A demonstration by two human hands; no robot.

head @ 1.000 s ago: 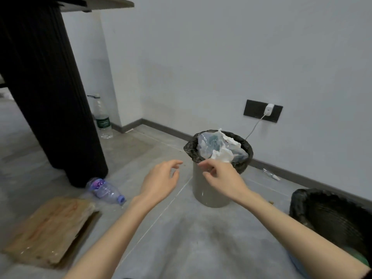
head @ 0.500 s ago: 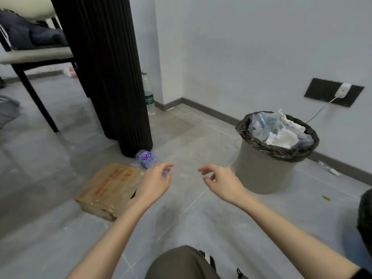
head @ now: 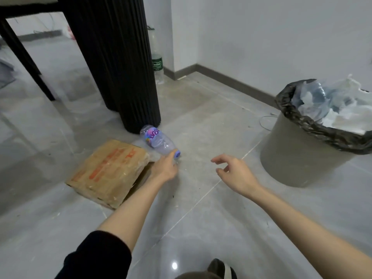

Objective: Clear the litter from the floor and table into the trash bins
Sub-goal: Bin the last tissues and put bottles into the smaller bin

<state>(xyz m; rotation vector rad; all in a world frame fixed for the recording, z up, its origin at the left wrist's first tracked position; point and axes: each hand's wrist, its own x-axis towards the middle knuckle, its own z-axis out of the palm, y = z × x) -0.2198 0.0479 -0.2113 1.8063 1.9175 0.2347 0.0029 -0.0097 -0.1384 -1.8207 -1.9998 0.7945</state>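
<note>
After hovering with both hands at the rim of the bin (head: pixel 298 158) one second ago, now turned away from it and toward the litter on the floor. Reached forward with the left hand (head: pixel 165 168) as far as the neck of the bottle (head: pixel 159 140), with the fingertips at the blue cap or just touching it. Half a second ago not yet there, and with loose fingers. Impossible to tell now whether already closed around the neck or only arriving, because of the fingers hidden behind the back of the hand. Holding the right hand (head: pixel 233 172) low over the floor at 3 o'clock from the left one, well apart from it, fingers loosely spread and curved, grasping nothing.

Found at 12 o'clock from the left hand: the bottle, lying on its side on the floor, cap toward the person, base near the black table leg (head: pixel 120 67), with the flattened cardboard box (head: pixel 108 170) just beside it at 8 o'clock. Farther at 12 o'clock, by the wall, a second bottle (head: pixel 157 65), standing upright.

Probably the end of one drop and the start of the next pickup. Not yet cleared: both bottles and the box. Worth noticing also the bin at 3 o'clock, heaped above the rim with plastic and paper, so little room left for more.
</note>
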